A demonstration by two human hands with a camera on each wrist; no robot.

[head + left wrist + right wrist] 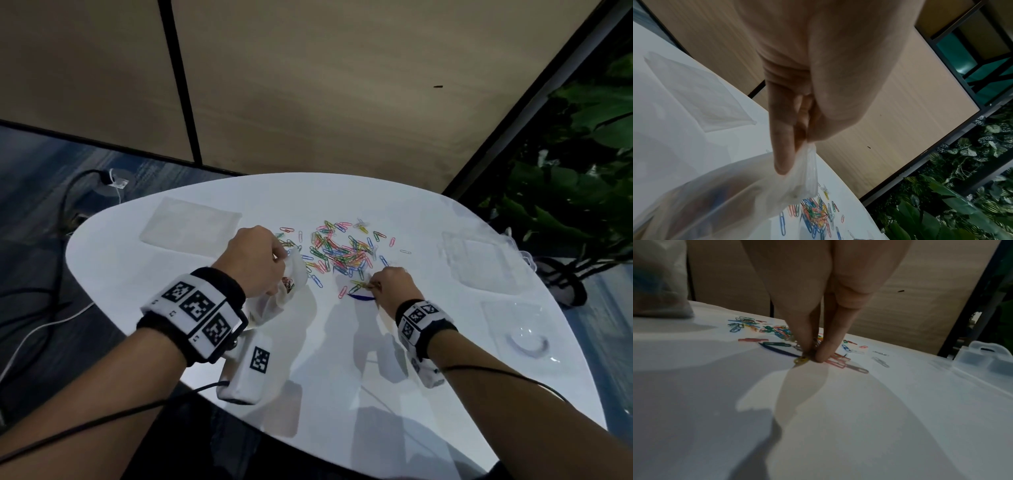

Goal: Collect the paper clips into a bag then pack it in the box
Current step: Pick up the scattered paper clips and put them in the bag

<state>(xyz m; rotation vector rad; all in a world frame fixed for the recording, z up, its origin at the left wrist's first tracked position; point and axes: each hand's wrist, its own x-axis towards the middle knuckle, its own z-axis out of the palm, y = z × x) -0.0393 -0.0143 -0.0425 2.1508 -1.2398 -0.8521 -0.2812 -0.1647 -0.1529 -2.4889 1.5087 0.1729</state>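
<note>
A heap of coloured paper clips [339, 251] [816, 214] [777, 332] lies scattered in the middle of the white table [308, 359]. My left hand [255, 262] [797, 138] pinches the rim of a clear plastic bag [274, 301] [731, 194] that holds some clips, just left of the heap. My right hand [394, 284] [812, 356] has its fingertips [823, 356] pressed together on the table at the heap's near edge, pinching a yellow clip [359, 283] [800, 360]. A clear plastic box [479, 263] [982, 356] sits at the right.
A flat spare plastic bag [191, 222] [694, 95] lies at the table's back left. A clear lid or tray [520, 329] lies at the front right. Green plants [582, 154] stand beyond the right edge; cables run across the floor at the left.
</note>
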